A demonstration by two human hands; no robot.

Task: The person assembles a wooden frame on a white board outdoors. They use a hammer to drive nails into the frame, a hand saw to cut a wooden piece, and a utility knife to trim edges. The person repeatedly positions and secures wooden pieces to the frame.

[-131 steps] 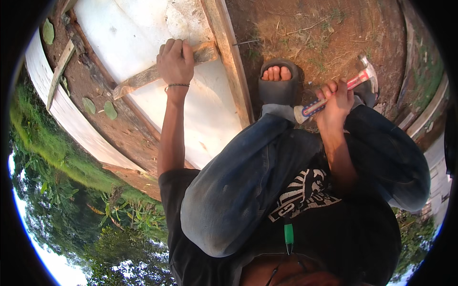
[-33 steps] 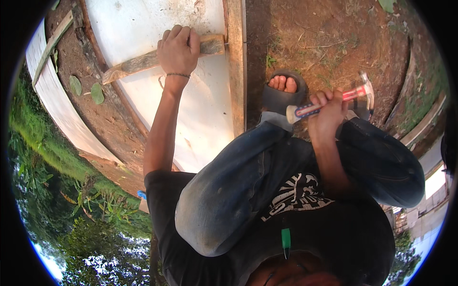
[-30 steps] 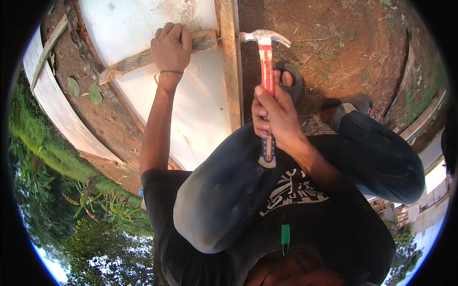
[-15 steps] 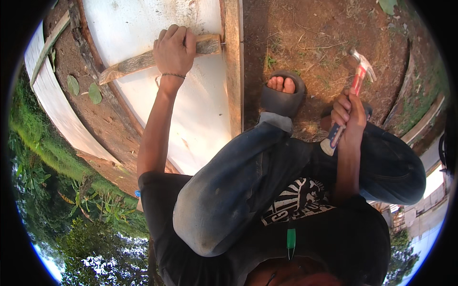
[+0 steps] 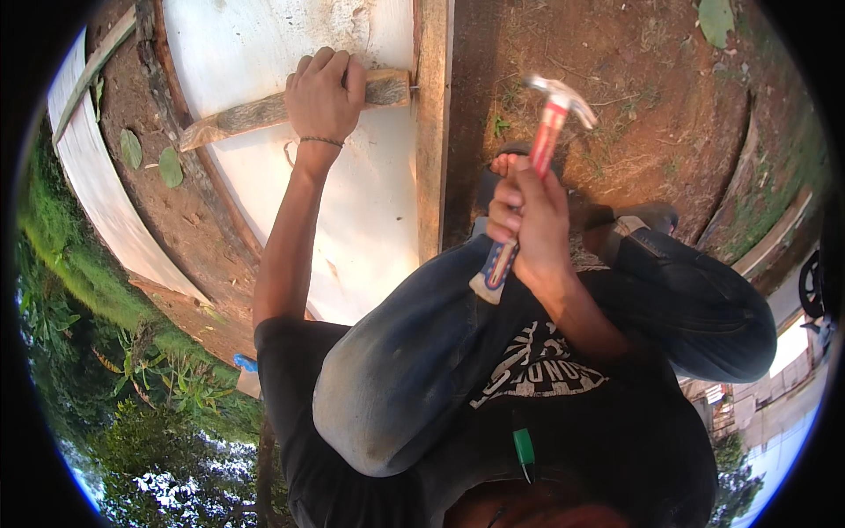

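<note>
My left hand is closed over a short rough wooden crosspiece, which lies across a white panel. The crosspiece's right end meets a long wooden batten along the panel's edge. A thin nail-like bit shows at that joint. Right of the batten, my right hand grips a claw hammer by its red and blue handle. The hammer's head is raised, pointing away from me and apart from the wood.
Brown soil lies right of the batten, around my sandalled feet. My bent knee is close to the panel's near end. Further left are a bark-edged strip and a pale curved board. Green plants grow beyond.
My right hand has swung the hammer leftward, from beside my right foot to nearer the batten. The left hand keeps its hold on the crosspiece.
</note>
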